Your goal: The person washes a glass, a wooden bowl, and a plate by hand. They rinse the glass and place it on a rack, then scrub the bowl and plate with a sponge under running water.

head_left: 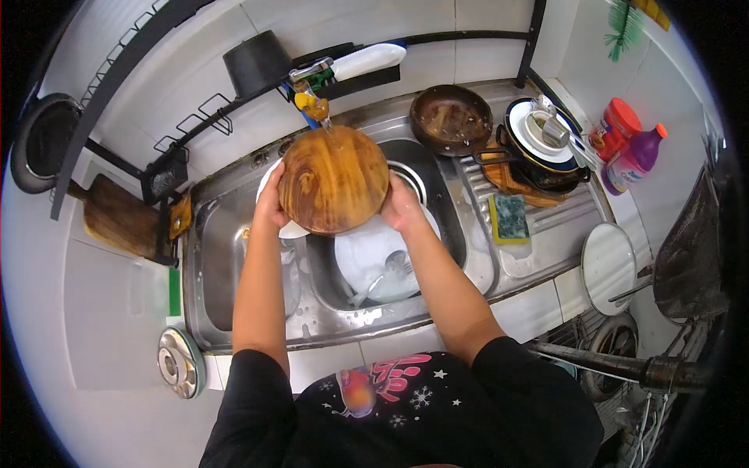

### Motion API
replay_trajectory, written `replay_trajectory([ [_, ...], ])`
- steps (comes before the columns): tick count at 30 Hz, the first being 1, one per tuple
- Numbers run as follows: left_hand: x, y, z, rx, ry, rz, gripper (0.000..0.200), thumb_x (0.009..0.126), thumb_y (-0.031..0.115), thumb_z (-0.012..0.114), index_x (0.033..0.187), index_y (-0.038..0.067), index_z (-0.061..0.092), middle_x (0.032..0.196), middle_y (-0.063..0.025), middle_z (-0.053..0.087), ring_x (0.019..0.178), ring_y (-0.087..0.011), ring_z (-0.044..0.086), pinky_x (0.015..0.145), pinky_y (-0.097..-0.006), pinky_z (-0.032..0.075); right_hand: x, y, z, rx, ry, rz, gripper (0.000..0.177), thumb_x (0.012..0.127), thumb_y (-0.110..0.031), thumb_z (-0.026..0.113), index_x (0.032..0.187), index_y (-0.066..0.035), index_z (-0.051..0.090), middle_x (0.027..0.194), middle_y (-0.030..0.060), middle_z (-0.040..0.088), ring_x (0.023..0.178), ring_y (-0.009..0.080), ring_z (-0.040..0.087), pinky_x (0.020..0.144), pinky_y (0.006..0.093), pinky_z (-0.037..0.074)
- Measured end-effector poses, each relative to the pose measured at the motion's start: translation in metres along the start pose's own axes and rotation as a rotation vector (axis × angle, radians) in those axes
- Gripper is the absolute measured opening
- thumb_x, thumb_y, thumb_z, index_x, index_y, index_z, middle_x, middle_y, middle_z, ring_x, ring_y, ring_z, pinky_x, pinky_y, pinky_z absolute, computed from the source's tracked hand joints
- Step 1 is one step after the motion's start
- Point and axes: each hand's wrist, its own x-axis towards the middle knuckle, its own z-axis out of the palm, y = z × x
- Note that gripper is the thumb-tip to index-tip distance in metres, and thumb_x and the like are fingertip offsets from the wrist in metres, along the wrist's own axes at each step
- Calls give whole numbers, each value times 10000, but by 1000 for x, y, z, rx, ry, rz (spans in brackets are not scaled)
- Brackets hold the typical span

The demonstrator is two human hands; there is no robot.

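Between my two hands is a round wooden board, wet and glossy with dark grain, held over the double sink. My left hand grips its left edge, and my right hand is closed on the right edge. Water from the tap runs onto the board's top. Below it, a white plate lies in the right basin with forks or spoons on it. More white dishes, partly hidden by the board and my hands, are behind it.
On the right drainboard are a brown bowl, a stack of pots and plates and a yellow-green sponge. A red container and a purple bottle stand at the far right. A black rack runs above the sink.
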Motion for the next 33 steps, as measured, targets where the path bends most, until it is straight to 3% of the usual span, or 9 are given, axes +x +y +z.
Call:
replay_trajectory([
  [8, -23, -40, -17, -193, -25, -25, 520, 945, 442, 330, 1267, 51, 449, 1257, -113, 509, 1116, -254, 516, 911, -400, 457, -8, -6, 6, -139, 45, -23, 389, 938, -362, 431, 1146, -48, 530, 1103, 81, 589, 989, 203, 577, 845, 364, 477],
  [13, -28, -51, 4, -195, -94, -25, 406, 935, 327, 427, 1231, 53, 474, 1180, -111, 546, 1058, -251, 537, 880, -403, 476, -2, -29, -20, -63, -28, -23, 359, 906, -310, 515, 1126, -30, 555, 1053, 79, 614, 946, 199, 596, 832, 350, 481],
  [18, -20, -48, 21, -165, -178, -59, 440, 922, 365, 433, 1221, 46, 482, 1173, -113, 549, 1063, -242, 530, 864, -389, 480, -16, -50, -18, -89, -38, -144, 415, 885, -341, 556, 1136, -11, 545, 1137, 99, 582, 1023, 214, 556, 867, 339, 452],
  [21, -19, -34, 42, -105, -70, 12, 450, 914, 396, 422, 1157, 33, 530, 1132, -122, 576, 997, -238, 568, 851, -384, 476, -13, -52, -20, -99, -46, -176, 552, 855, -475, 537, 1220, -63, 501, 1232, 127, 522, 1097, 282, 514, 932, 452, 394],
  [24, -6, -13, 52, 166, -7, 145, 472, 911, 424, 412, 1110, 23, 561, 1090, -116, 599, 964, -224, 585, 856, -357, 464, -35, -60, -1, -219, 132, -45, 681, 800, -605, 500, 1309, -158, 425, 1316, 149, 442, 1137, 376, 470, 944, 612, 292],
  [25, 0, -4, 53, 284, -10, 188, 480, 911, 433, 410, 1102, 21, 565, 1080, -112, 603, 965, -218, 583, 861, -344, 459, -33, -63, -3, -231, 81, 79, 770, 748, -669, 488, 1371, -245, 332, 1396, 163, 339, 1184, 446, 405, 897, 718, 208],
  [26, 4, 4, 54, 402, -206, 319, 473, 911, 430, 412, 1083, 20, 574, 1055, -99, 608, 980, -191, 574, 855, -334, 455, -34, -66, -5, -188, 31, 125, 719, 757, -634, 501, 1331, -218, 380, 1353, 156, 384, 1166, 414, 427, 901, 673, 251],
  [28, 16, 13, 61, 507, -268, 398, 468, 915, 421, 403, 1090, 20, 569, 1042, -95, 607, 967, -173, 575, 848, -327, 459, -51, -74, 10, -101, -71, 218, 624, 775, -565, 527, 1252, -166, 474, 1267, 144, 476, 1131, 348, 470, 908, 584, 338],
  [33, 5, 15, 77, 455, -160, 33, 396, 923, 367, 405, 1077, 34, 555, 973, -84, 621, 909, -164, 598, 750, -295, 503, -17, -63, -22, -55, -132, -426, 194, 786, -271, 556, 875, -98, 558, 935, 34, 554, 931, 163, 510, 819, 316, 404],
])
